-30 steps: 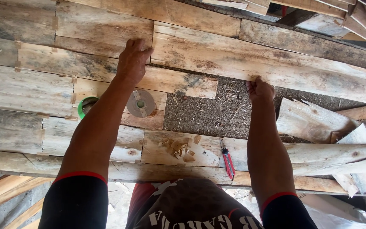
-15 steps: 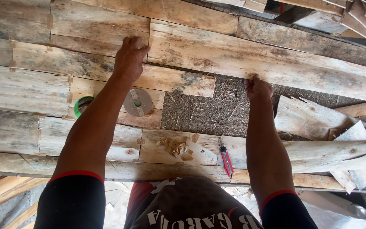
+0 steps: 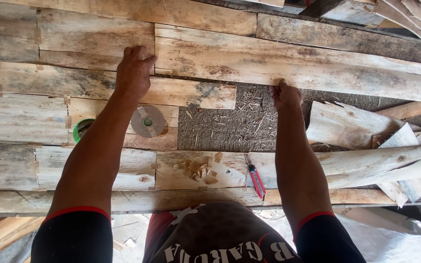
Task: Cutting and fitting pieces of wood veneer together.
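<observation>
Two hands on the wood right now: your left hand (image 3: 133, 73) lies flat, fingers together, pressing down on the weathered boards, while your right hand (image 3: 285, 94) has its fingers curled on the near edge of the long plank (image 3: 293, 65) above the bare gap. Looks like you're seating it; I'd nudge it snug against its neighbours, evenly.

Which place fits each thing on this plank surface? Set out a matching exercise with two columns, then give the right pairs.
Things:
1. left hand
2. right hand
3. red utility knife
4. grey disc

Places:
A. beside the wood chips
B. gripping the long plank by its near edge
C. flat on the planks
D. below the left hand, at the forearm

Pairs: 1-C, 2-B, 3-A, 4-D
</observation>
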